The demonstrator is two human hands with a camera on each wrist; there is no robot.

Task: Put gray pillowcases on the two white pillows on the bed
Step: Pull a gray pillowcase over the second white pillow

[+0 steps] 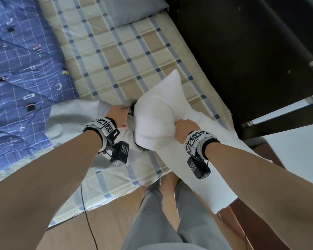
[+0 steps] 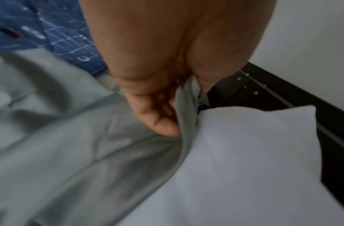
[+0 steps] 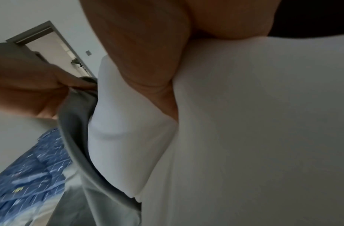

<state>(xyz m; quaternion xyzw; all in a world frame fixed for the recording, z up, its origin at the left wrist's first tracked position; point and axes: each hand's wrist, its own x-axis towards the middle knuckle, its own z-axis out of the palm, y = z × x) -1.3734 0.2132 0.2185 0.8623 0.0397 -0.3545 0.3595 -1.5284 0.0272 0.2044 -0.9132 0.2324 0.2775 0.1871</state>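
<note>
A white pillow (image 1: 155,116) is lifted at the near edge of the bed, bunched in the middle where my right hand (image 1: 185,129) grips it; the right wrist view shows the fingers (image 3: 148,73) sunk into the pillow (image 3: 254,122). To its left lies a gray pillowcase (image 1: 72,116). My left hand (image 1: 118,114) pinches the pillowcase's edge (image 2: 184,107) right against the pillow's end (image 2: 244,152). A second pillow in a gray case (image 1: 135,9) lies at the head of the bed.
The bed has a beige and blue checked sheet (image 1: 116,56) and a blue patterned quilt (image 1: 20,65) on the left. A dark bed frame (image 1: 242,51) runs along the right. Wooden floor (image 1: 107,222) and a cable (image 1: 90,228) are below.
</note>
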